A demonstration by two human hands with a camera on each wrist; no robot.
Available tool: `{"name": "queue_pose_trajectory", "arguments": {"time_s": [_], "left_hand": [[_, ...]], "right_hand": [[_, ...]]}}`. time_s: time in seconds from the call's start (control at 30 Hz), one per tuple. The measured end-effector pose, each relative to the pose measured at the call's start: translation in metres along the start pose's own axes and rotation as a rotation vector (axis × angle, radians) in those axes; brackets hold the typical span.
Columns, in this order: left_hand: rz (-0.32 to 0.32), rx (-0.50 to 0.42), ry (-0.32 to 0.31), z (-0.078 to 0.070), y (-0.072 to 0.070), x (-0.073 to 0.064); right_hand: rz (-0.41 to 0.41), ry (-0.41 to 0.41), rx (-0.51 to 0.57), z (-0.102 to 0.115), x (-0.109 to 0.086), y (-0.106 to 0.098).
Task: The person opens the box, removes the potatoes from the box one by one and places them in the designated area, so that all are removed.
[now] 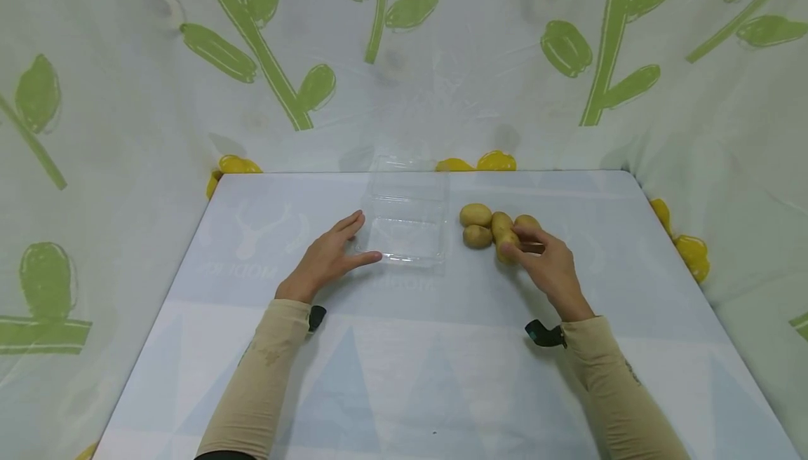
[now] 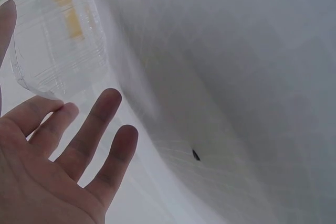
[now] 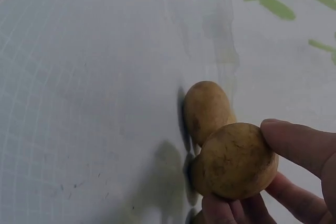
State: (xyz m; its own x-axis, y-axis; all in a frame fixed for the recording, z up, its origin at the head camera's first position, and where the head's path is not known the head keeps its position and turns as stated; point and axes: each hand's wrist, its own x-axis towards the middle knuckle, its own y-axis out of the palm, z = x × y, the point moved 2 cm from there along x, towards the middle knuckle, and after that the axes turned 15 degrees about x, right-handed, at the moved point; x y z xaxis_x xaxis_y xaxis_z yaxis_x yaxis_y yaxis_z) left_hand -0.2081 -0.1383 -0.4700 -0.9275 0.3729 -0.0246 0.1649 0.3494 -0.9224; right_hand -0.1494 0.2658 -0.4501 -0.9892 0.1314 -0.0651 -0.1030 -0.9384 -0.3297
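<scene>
A clear plastic clamshell box (image 1: 407, 239) lies on the table with its lid (image 1: 407, 183) folded back on the far side. My left hand (image 1: 328, 256) is at the box's left edge, fingers straight and spread. In the left wrist view, a fingertip appears to meet the edge of the clear box (image 2: 58, 35). My right hand (image 1: 548, 264) pinches a potato (image 3: 239, 161) between thumb and fingers, above the table. Several other potatoes (image 1: 475, 214) sit in a cluster right of the box, partly covered by the held one and the hand.
The white table (image 1: 404, 390) has pale blue triangles and faint printed lettering. Behind it and along both sides hangs a white curtain (image 1: 473, 81) with green leaves and yellow flowers. Dark wrist devices (image 1: 544, 334) sit at the sleeve cuffs.
</scene>
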Motion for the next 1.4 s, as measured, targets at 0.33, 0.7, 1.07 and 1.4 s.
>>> {"name": "queue_pose_trajectory", "arguments": {"time_s": [0.33,0.7,1.07,1.4], "left_hand": [[-0.005,-0.007,-0.004,-0.001,0.001,0.000],[-0.008,-0.015,0.001,-0.002,0.000,-0.001],[-0.001,-0.013,-0.002,-0.001,0.000,-0.001],[-0.010,-0.016,0.003,-0.001,0.000,0.000]], "right_hand": [[-0.041,-0.028,-0.072,-0.009,0.001,-0.002],[-0.055,-0.053,-0.119,-0.013,0.003,0.000],[-0.082,-0.054,-0.101,-0.011,0.001,-0.003],[-0.083,-0.050,-0.103,-0.012,0.001,-0.003]]}}
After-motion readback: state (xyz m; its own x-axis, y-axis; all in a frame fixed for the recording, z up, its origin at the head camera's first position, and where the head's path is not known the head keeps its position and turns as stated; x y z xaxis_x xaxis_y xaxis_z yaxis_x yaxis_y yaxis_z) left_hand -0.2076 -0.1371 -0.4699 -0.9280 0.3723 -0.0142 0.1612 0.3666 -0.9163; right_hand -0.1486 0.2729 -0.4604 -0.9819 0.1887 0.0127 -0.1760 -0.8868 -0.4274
